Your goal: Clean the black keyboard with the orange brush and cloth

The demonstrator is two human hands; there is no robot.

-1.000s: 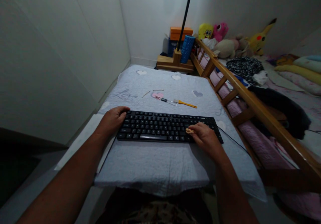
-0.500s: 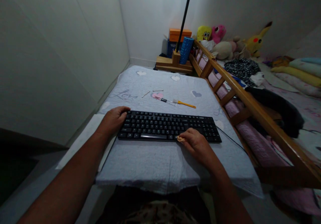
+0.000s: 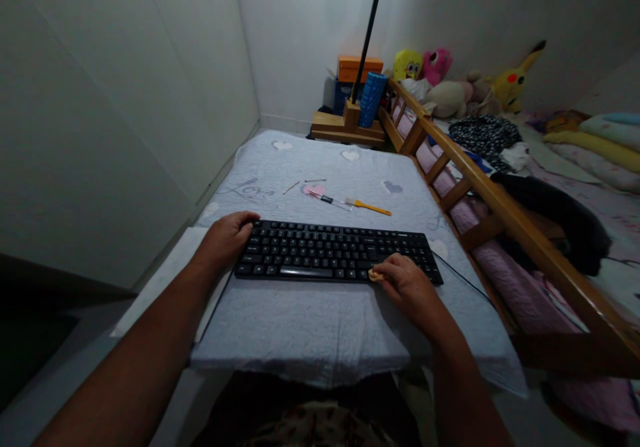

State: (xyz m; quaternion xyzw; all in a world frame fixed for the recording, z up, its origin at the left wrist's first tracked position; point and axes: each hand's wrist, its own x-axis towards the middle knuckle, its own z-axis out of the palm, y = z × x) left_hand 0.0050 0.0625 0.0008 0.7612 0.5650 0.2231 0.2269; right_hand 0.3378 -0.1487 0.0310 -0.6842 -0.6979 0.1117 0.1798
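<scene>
Right hand [image 3: 407, 285], pinching tan wad [image 3: 375, 275], is shifting toward 3 o'clock across keyboard [image 3: 305, 250], bringing wad nearer number pad [image 3: 420, 259]; left hand [image 3: 229, 235] is gripping 9 o'clock end

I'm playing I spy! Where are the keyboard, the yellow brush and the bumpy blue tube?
Keyboard [image 3: 310, 252], head view: middle of its keys.
Yellow brush [image 3: 373, 207], head view: its handle.
Bumpy blue tube [image 3: 371, 100], head view: middle of its side.
</scene>
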